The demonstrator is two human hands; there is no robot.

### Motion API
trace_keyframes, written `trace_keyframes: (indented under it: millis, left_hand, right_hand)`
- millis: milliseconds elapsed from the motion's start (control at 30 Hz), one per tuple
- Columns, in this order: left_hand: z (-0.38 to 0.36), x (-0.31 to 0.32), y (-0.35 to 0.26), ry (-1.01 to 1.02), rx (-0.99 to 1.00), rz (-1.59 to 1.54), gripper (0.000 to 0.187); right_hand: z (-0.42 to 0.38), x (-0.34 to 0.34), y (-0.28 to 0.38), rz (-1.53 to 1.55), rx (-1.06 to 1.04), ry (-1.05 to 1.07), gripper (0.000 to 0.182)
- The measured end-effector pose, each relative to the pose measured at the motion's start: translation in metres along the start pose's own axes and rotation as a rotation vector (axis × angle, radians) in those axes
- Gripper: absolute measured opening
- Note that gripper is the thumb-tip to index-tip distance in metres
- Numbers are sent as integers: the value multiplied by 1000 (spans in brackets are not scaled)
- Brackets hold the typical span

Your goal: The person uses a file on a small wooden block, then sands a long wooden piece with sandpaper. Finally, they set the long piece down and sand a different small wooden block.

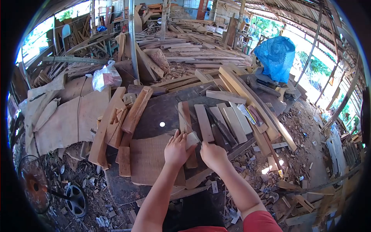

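Note:
My left hand point(176, 150) presses a small pale wooden block point(191, 140) against a reddish-brown strip of wood point(184, 114), fingers over the strip and thumb along the block. A thin straight edge runs from the block up across the strip. Just right of the block, my right hand point(213, 155) is closed in a pinch, its fingertips at the block's corner; what it pinches is too small to make out. Under my left wrist lies a wide flat board point(152, 160). To the right is another wooden piece point(203, 123), with dark-handled chisels point(223, 129) beyond it.
Notched timbers point(110, 129) lie at the table's left, long beams point(251, 102) at its right. A white round spot point(162, 124) shows on the dark tabletop point(158, 108). A blue tarp point(275, 58) stands at the back right. Wood scraps cover the ground around.

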State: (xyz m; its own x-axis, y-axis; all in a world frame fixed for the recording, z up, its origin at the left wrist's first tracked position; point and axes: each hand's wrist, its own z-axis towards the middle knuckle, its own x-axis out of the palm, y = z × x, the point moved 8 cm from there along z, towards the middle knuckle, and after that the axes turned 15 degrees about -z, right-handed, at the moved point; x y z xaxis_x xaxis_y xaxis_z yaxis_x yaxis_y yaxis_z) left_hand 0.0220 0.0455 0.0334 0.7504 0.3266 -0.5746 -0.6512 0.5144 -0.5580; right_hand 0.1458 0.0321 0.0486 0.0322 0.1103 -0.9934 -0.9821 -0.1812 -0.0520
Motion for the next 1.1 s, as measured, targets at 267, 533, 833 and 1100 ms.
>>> trace_keyframes:
  millis: [267,533,833,1100]
  left_hand:
    - [0,-2,0,3,-18,-24,53]
    - [0,-2,1,16,-18,-53,53]
    - [0,1,4,4,-39,-5,55]
    - [1,-1,3,7,-45,-52,50]
  right_hand:
    - [-88,-6,-27,-93,14,175,17]
    - [-27,-8,-7,-29,0,94,18]
    - [-31,1,-12,-24,-5,51,18]
    - [-80,-6,-26,-91,21,170,17]
